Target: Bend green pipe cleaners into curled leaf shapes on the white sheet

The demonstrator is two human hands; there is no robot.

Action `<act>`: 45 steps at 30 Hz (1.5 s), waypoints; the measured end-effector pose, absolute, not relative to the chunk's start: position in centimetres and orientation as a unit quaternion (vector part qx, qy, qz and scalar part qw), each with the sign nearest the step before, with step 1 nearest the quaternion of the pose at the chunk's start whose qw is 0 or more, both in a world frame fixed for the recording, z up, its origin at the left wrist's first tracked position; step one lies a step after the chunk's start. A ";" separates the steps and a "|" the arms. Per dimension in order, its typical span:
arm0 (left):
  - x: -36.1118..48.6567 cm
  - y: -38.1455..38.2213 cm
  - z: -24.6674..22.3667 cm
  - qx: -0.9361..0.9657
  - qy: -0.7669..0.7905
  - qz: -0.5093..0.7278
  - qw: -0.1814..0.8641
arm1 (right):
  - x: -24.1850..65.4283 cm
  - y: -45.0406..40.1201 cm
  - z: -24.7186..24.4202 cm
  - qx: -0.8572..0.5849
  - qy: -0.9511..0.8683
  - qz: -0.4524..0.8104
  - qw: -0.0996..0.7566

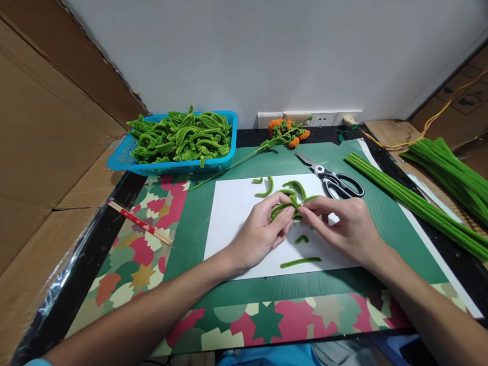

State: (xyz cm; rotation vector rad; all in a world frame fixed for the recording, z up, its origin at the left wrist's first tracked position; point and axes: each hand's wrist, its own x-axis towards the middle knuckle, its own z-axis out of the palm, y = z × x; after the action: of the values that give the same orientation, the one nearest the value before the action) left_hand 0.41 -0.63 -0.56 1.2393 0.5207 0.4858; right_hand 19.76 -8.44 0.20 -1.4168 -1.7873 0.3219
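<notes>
Between my two hands, over a white sheet [225, 221], is a bunch of curved green pipe cleaners [283, 207]. My left hand [265, 219] pinches the bunch from the left with thumb and fingers. From the right, my right hand [345, 222] pinches at the middle of the same bunch; its fingertips partly hide what they grip. Loose bent pieces lie on the sheet: a curved pipe cleaner piece [269, 187] beyond my left hand, a small bent piece [301, 238] below the hands, and a straight piece [300, 262] near the sheet's front edge.
A blue basket [235, 135] heaped with bent green pieces stands at the back left. Behind the sheet lie an orange-and-green pipe cleaner stem [282, 139] and scissors [335, 181]. Long green pipe cleaners [421, 206] lie right. Chopsticks in a red wrapper [139, 221] lie left.
</notes>
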 end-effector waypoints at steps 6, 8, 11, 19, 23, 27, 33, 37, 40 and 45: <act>0.4 -0.9 -0.8 0.613 0.236 0.205 0.725 | 19.4 -8.5 -0.4 -0.558 -0.737 -0.004 0.381; 0.4 -0.9 -0.9 0.623 0.240 0.199 0.718 | 19.4 -8.5 -0.5 -0.560 -0.737 0.001 0.378; 0.3 -0.9 -0.9 0.633 0.250 0.196 0.706 | 19.5 -8.5 -0.4 -0.561 -0.730 0.032 0.390; -0.1 -1.1 -0.5 0.613 0.264 0.186 0.721 | 19.5 -8.3 -0.5 -0.560 -0.719 0.035 0.411; -0.2 -1.2 -0.5 0.622 0.274 0.192 0.708 | 19.5 -8.1 -0.6 -0.550 -0.721 0.018 0.420; -0.2 -1.1 -0.3 0.617 0.269 0.176 0.718 | 19.3 -8.2 -0.6 -0.556 -0.713 0.040 0.426; -0.2 -0.7 0.2 0.583 0.250 0.151 0.758 | 19.6 -8.4 -0.1 -0.567 -0.693 0.109 0.432; -0.2 -0.5 0.2 0.582 0.254 0.152 0.757 | 19.7 -8.4 0.3 -0.573 -0.679 0.169 0.427; -0.2 -0.4 0.1 0.585 0.248 0.155 0.757 | 19.6 -8.4 0.4 -0.563 -0.675 0.201 0.432; -0.2 -0.4 -0.2 0.581 0.249 0.156 0.759 | 19.6 -8.3 0.5 -0.542 -0.693 0.166 0.445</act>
State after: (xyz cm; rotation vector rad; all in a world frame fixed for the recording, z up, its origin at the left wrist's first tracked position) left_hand -0.22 -0.36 -0.17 1.2657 0.5430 0.3389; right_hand 19.62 -8.30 0.51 -1.3426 -1.7185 0.4111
